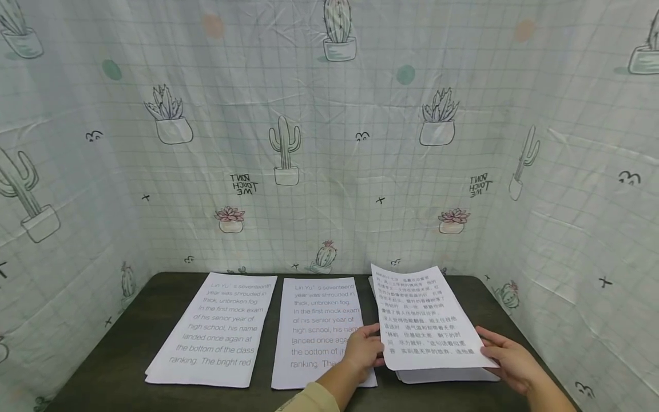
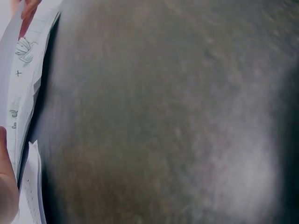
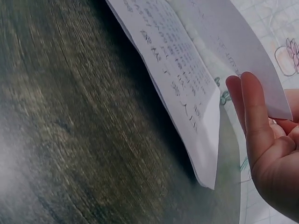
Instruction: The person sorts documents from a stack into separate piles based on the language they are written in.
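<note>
Both hands hold a sheet of paper (image 1: 422,320) printed with Chinese characters, raised and tilted above a paper stack (image 1: 448,375) at the table's right side. My left hand (image 1: 362,346) pinches the sheet's left edge near its lower corner. At the lower right corner, my right hand (image 1: 509,360) grips it between thumb and fingers. The right wrist view shows the lifted sheet (image 3: 247,60) apart from the printed stack (image 3: 182,88), with the right hand (image 3: 275,154) at its corner. Only part of the left hand (image 2: 7,186) enters the left wrist view.
Two piles of English-printed paper lie to the left: a left pile (image 1: 211,332) and a middle pile (image 1: 316,320), partly covered by the left forearm. The dark wooden table (image 1: 123,337) is enclosed by cactus-patterned cloth (image 1: 329,171) at the back and sides.
</note>
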`<state>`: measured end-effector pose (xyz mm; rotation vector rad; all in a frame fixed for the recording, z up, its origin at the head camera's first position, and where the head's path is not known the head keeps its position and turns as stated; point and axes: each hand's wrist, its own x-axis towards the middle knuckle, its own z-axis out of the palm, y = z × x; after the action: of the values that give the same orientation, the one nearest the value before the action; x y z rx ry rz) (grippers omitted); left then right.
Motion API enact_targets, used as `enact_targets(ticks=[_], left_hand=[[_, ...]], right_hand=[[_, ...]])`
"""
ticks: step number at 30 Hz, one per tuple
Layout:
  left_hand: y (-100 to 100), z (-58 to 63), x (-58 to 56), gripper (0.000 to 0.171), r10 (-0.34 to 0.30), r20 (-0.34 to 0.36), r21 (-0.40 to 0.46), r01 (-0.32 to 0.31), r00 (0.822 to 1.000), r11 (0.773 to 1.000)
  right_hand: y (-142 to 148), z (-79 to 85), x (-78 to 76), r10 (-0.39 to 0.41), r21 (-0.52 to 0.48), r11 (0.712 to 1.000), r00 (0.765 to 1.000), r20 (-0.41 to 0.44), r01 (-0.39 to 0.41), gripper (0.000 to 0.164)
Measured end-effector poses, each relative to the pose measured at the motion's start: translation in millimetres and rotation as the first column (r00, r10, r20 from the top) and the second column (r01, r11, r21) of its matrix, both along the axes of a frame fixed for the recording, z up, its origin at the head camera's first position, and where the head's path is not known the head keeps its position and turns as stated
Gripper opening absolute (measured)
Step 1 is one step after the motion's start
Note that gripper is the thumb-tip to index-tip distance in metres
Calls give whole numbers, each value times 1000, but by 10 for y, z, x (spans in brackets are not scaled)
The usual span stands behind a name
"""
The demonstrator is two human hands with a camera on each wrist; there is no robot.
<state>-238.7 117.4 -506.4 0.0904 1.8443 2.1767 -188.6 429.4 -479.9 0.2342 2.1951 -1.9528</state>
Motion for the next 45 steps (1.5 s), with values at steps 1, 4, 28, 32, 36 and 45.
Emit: enact_targets(ticks=[1, 4, 28, 32, 36, 45], left_hand=[[6, -5, 4, 61, 1, 0, -1, -1, 1000, 1000], [18, -10, 11, 61, 2, 6, -19, -2, 1000, 1000], [78, 36, 54, 54, -111, 14, -102, 112, 994, 988], [102, 59, 54, 56, -103, 23, -98, 104, 994, 990], [97, 82, 61, 62, -96, 30, -78, 98, 995, 992], [-50, 128, 24, 71, -132, -32, -139, 126, 991, 982]], right_hand=[[10, -10, -4, -1, -3, 1000, 1000, 1, 1, 71], [27, -32, -21, -1, 3, 1000, 1000, 4, 1, 70], [-52, -127, -100, -192, 247, 955, 977, 95, 163, 71], [-61, -106, -90, -162, 248, 960, 982, 99, 133, 71], [-73, -78, -87, -144, 268, 956, 986, 79, 118, 67], [-138, 34, -89, -146, 353, 927, 989, 26, 127, 64]])
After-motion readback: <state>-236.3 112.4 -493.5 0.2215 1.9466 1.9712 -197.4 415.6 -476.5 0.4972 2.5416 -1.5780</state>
